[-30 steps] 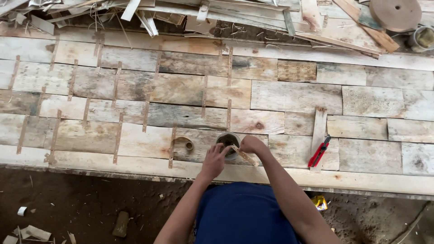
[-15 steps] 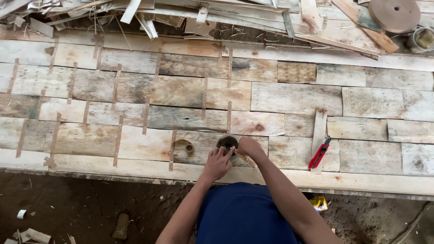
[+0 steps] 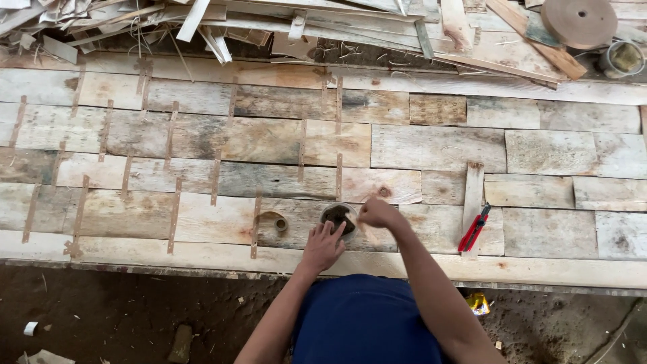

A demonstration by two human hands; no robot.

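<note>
A small tub (image 3: 338, 217) of dark paste sits on the patchwork board (image 3: 431, 145), steadied by the left hand (image 3: 322, 248), fingers spread; the right hand (image 3: 379, 213), at three o'clock, is pinched shut, contents unclear. Red cutter (image 3: 474, 228) lies beyond.

Boards (image 3: 431, 145): bare wood, rough, matt, weathered grey and tan, stained in patches. Joint strips (image 3: 174, 216): thin brown tape, paper-like, matt. Cup (image 3: 339, 217): clear plastic, slightly glossy, dark gritty paste inside. Knife (image 3: 474, 229): red plastic, smooth, glossy. Roll (image 3: 578, 21): brown paper tape, matt. Scraps (image 3: 202, 23): splintered raw wood. Floor (image 3: 121, 317): loose dark earth, rough.
</note>
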